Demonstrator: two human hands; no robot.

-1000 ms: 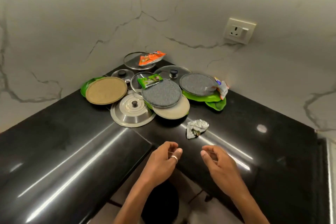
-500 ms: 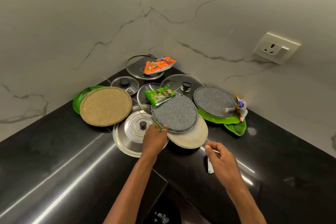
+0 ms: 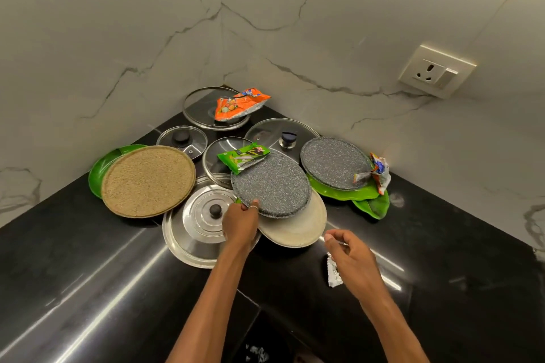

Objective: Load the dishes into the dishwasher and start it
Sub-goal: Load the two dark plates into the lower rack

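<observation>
- Bench (image 3: 88, 259), corner stack. The tan plate (image 3: 147, 181) on the far left lies on a green plate (image 3: 101, 163). Neither is touched or needed for this step.
- Steel lid (image 3: 194, 233): it lies flat, knob up, directly beneath the left hand. The grey plate's near rim overhangs it. Judgement: lift the plate upward first, not toward the body, so the rim clears the knob.
- Left hand (image 3: 240, 222): it grips the near rim of the grey plate (image 3: 271, 184), with the thumb on top and the fingers out of sight underneath.
- Green wrapper (image 3: 243, 156): it rests on the far rim of the grey plate. Judgement: remove it before carrying, or tilt the plate away so it slides off onto the bench.
- Cream plate (image 3: 298, 230): it sits directly under the grey plate. Judgement: a one-sided rim grip could drag it, so separate the two cleanly.
- Right hand (image 3: 352, 259): it hovers just above a crumpled wrapper (image 3: 333, 275) with the fingers loosely curled, holding nothing visible. Judgement: it is free to pick off the green wrapper or to steady the far rim.
- Dishwasher: not in view, and nothing is loaded yet.
</observation>
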